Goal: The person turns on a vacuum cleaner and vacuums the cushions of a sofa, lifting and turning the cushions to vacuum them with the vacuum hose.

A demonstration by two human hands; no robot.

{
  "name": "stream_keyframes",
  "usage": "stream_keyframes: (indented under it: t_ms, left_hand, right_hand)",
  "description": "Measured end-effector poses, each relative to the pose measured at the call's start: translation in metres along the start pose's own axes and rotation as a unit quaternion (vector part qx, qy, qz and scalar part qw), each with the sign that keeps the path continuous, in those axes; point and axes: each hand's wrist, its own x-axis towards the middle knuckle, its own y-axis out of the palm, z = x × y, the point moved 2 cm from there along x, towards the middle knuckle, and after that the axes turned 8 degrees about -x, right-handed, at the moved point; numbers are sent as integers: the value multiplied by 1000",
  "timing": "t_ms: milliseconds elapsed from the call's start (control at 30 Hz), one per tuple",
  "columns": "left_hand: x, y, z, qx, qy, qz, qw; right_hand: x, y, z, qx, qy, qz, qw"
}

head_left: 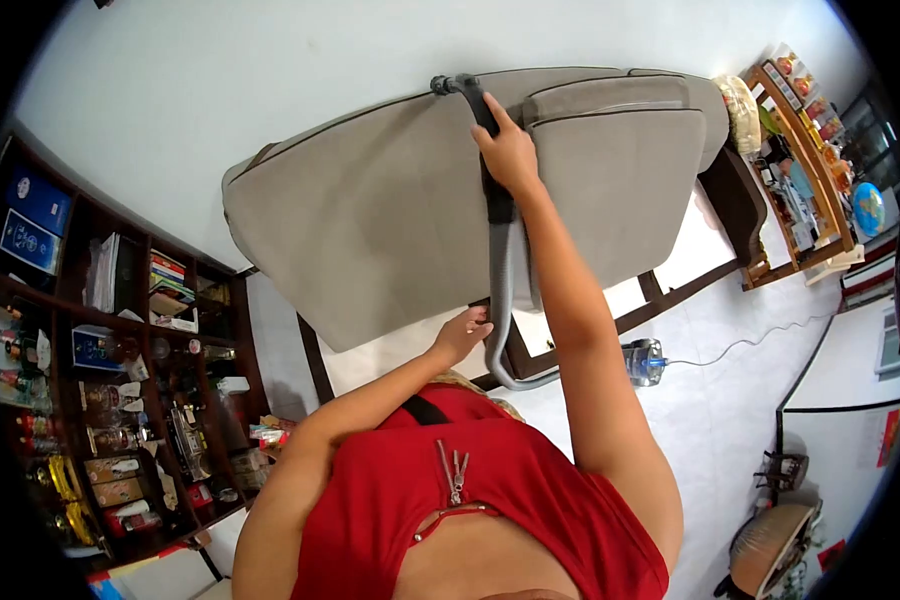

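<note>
A black handle (498, 200) stands upright in front of the grey-beige sofa cushions (390, 210), its bent top against the backrest. My right hand (510, 155) is closed round its upper part, with the index finger stretched along it. From the handle's lower end a grey ribbed hose (502, 300) runs down and curves to the right near my body. Lower down, my left hand (460, 337) is beside the hose with its fingers curled together at a dark part; what they hold is too hidden to name.
Dark shelves (150, 330) with books and bottles fill the left. A clear container with a blue part (644, 362) and a cord is on the floor (700, 400). A wooden rack (810, 150) and globe (868, 208) are upper right, a stool (770, 545) lower right.
</note>
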Motion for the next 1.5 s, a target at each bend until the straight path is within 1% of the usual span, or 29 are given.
stream_keyframes:
  t_ms: [33, 133, 233, 400, 467, 667, 733, 767, 833, 867, 933, 1067, 1133, 1200, 1300, 1400, 1433, 1467, 1500]
  left_hand:
    - [1, -2, 3, 28, 5, -10, 1000]
    - [-5, -9, 4, 13, 37, -45, 998]
    - [-6, -15, 10, 9, 22, -70, 997]
    - [-4, -9, 11, -22, 29, -54, 998]
    - [-2, -7, 8, -19, 26, -47, 998]
    - [0, -3, 3, -1, 16, -50, 999]
    - [1, -1, 3, -13, 19, -51, 998]
    - [2, -2, 2, 0, 13, -55, 998]
    - [0, -4, -2, 24, -2, -64, 998]
    - [0, -5, -4, 13, -13, -63, 998]
    - [1, -8, -7, -10, -33, -62, 997]
    - [5, -14, 7, 14, -6, -65, 998]
    - [7, -15, 10, 26, 5, -54, 998]
    - [6, -13, 9, 11, -5, -51, 999]
    - [8, -8, 10, 2, -7, -42, 999]
    - [11, -8, 11, 31, -1, -31, 999]
    - [12, -8, 10, 44, 1, -25, 999]
    - [12, -7, 9, 49, -3, -27, 998]
    - [10, -6, 6, 52, -9, -28, 998]
  right_hand:
    - [20, 11, 0, -24, -12, -4, 1000]
    - [59, 21, 7, -62, -31, 9, 998]
    - [91, 21, 18, -93, -51, 41, 994]
    - [120, 20, 22, -112, -90, 58, 988]
    - [117, 16, 21, -108, -78, 65, 989]
    - [87, 9, 5, -99, -80, 58, 990]
    - [59, 5, 1, -80, -88, 45, 992]
    - [41, 6, -4, -92, -87, 35, 991]
    - [8, 20, -22, -94, -83, 17, 992]
    - [-9, 26, -34, -84, -82, 7, 993]
    - [-47, 35, -52, -50, -64, -2, 997]
    - [-108, 63, -97, 2, -19, -6, 1000]
    - [-136, 77, -120, 1, -32, -11, 999]
    - [-156, 82, -137, -15, -16, 14, 1000]
    - [-167, 78, -153, 2, 28, 34, 999]
    - [-154, 66, -158, 86, -15, -43, 995]
    - [-146, 45, -137, 93, -13, -49, 994]
    - [-132, 33, -126, 96, -39, -80, 991]
    - [-111, 23, -113, 138, -96, -148, 975]
